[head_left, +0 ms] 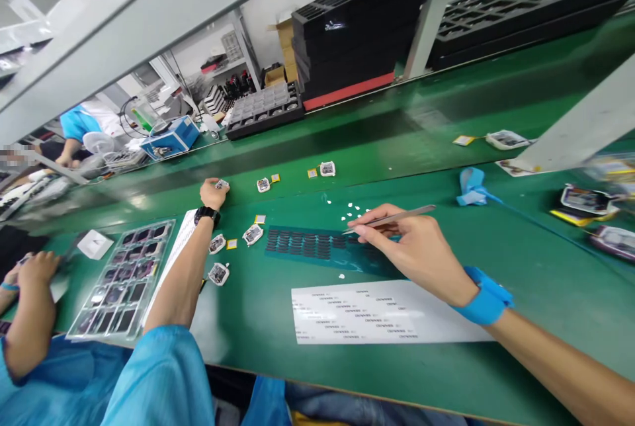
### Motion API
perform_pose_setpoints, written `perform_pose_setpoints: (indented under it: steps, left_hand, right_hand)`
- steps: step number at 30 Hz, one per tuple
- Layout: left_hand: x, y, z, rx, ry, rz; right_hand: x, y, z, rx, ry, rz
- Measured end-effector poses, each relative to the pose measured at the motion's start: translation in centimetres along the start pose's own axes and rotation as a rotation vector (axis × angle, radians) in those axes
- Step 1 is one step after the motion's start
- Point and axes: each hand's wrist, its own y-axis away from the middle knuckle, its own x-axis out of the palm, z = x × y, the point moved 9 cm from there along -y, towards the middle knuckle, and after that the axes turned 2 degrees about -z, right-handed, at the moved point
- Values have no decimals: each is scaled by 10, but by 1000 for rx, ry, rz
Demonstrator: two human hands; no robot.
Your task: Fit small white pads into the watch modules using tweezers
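Observation:
At the bench's back left, my left hand (213, 196) has its fingers closed on a small white device housing (222, 184), partly covered by the fingers. My right hand (419, 241) pinches a pair of metal tweezers (407, 214), with the tips pointing left over a teal sheet (278, 255) that carries rows of black adhesive strips (310, 243). Similar open housings with yellow-edged battery cells lie between the hands, among them one housing (253, 234) beside its cell (260, 219). Small white bits (350, 205) are scattered just behind the sheet.
A printed white sheet (347, 320) lies in front. To the left stands a clear tray (122, 280) of dark parts, near a co-worker's arm (34, 307). Black trays (357, 36) are stacked behind. A blue strap with a cord (472, 188) and more devices (585, 201) are at right.

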Motion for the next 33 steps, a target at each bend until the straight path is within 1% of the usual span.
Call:
perform_pose_setpoints:
  steps: [2,5,7,9,10,11,12,13,15,16,18,20,23,25,29,33]
  left_hand:
    - [-4,3,-4,30,72,-22]
    - [-15,16,-20,103,218,-56]
    - [-23,32,-34,158,323,-46]
    - [-26,55,-50,208,438,15]
    - [-25,70,-58,234,505,70]
    - [-21,88,-67,260,658,191]
    - [-16,108,-76,275,762,319]
    - [-11,129,-84,288,797,444]
    - [-3,171,-96,322,743,654]
    - [-1,189,-101,350,695,723]
    - [0,218,-107,400,603,795]
    - [-1,236,-111,387,653,841]
    - [4,256,-111,236,890,976]
    - [12,265,-106,139,949,1050]
    - [29,274,-89,40,860,1064]
    - [40,278,-78,6,780,1041]
  right_hand:
    - [1,0,-2,10,-3,7]
    - [1,0,-2,23,-24,14]
    - [-1,0,-1,30,-39,10]
    - [-3,0,0,40,-50,1]
    - [-4,0,1,43,-55,-2]
    - [-5,0,1,47,-59,-2]
    - [-5,0,2,50,-65,0]
    - [-5,-1,2,54,-72,4]
    - [-7,-1,1,60,-84,-4]
    - [-8,-2,0,64,-92,-18]
    - [-12,-3,-2,69,-126,-59]
    - [-15,-3,-4,70,-176,-95]
    - [-17,-4,-4,66,-221,-121]
    - [-17,-4,-4,67,-226,-126]
    - [-11,-3,-5,71,-217,-68]
    - [-1,2,7,1,-77,30]
